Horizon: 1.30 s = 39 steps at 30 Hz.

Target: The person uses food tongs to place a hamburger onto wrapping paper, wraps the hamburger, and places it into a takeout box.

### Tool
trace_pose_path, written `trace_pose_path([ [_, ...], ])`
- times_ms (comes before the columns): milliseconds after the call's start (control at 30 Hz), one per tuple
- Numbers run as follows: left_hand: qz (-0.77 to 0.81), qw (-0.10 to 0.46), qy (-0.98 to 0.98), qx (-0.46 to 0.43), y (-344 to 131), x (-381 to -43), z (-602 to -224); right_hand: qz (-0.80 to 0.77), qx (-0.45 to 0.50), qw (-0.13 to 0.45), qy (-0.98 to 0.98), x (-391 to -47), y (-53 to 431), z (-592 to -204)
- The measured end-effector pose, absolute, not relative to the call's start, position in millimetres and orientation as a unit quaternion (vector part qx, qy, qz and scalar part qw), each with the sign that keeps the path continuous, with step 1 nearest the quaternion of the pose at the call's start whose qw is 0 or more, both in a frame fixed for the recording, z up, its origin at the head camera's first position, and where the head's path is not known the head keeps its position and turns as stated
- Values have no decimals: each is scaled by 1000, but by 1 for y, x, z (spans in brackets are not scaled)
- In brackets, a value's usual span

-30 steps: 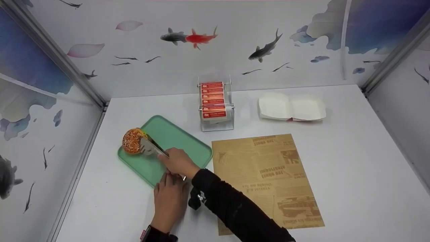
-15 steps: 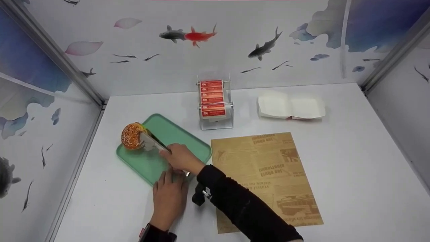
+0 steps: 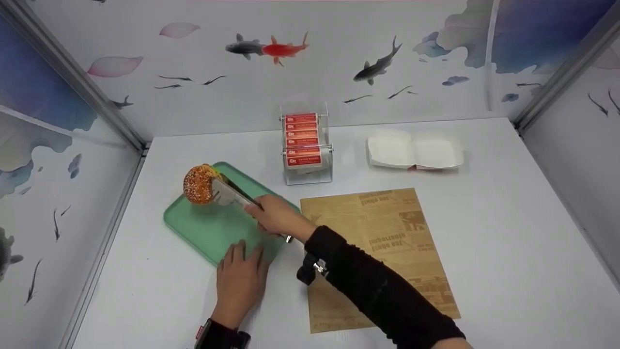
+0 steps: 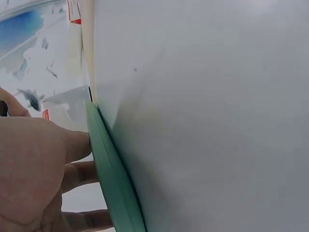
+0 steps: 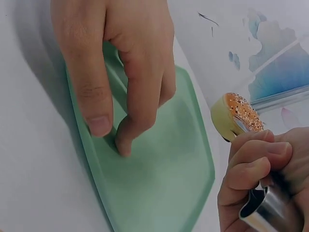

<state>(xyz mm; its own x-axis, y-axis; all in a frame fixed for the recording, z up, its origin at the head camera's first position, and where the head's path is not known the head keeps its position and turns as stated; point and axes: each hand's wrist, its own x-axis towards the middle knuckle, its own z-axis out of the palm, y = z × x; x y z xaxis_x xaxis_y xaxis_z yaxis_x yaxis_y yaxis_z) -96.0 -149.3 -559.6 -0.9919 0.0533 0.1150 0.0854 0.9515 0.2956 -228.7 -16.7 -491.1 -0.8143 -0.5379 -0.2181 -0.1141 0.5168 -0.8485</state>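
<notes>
In the head view my right hand (image 3: 277,214) grips metal tongs (image 3: 237,194). Their tips clasp a sesame-bun burger (image 3: 197,185), which hangs over the far left part of the green tray (image 3: 193,230), with a faint shadow below it. The right wrist view shows the burger (image 5: 244,113) tilted beyond my fingers and the round end of the tongs (image 5: 273,212) near the camera. My left hand (image 3: 240,278) rests on the tray's near edge, fingers extended over its rim; the left wrist view shows fingers and thumb against the tray (image 4: 111,169).
A sheet of brown newsprint-patterned paper (image 3: 353,261) lies right of the tray, partly under my right forearm. Behind stand a clear dispenser with a roll of red-and-white labels (image 3: 302,135) and an opened white box (image 3: 414,150). Printed walls enclose the white table (image 3: 508,232).
My right hand has moved up and to the right, carrying the burger in the tongs away from the tray's left corner. The left hand stays on the tray edge.
</notes>
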Motion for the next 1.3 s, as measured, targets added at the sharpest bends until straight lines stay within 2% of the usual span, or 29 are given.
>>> trace_pose_path([
  [333,-171,54,-983,-34,-155,-100,-559,-449,-175,258,837,-235,27,-477],
  [733,-170,98,-979,-59,-161,-101,-563,-438,-186,257,841,-227,83,-474],
  [1300,-165,70,-982,-54,-162,-102,-560,-458,-151,269,834,-196,153,-482],
])
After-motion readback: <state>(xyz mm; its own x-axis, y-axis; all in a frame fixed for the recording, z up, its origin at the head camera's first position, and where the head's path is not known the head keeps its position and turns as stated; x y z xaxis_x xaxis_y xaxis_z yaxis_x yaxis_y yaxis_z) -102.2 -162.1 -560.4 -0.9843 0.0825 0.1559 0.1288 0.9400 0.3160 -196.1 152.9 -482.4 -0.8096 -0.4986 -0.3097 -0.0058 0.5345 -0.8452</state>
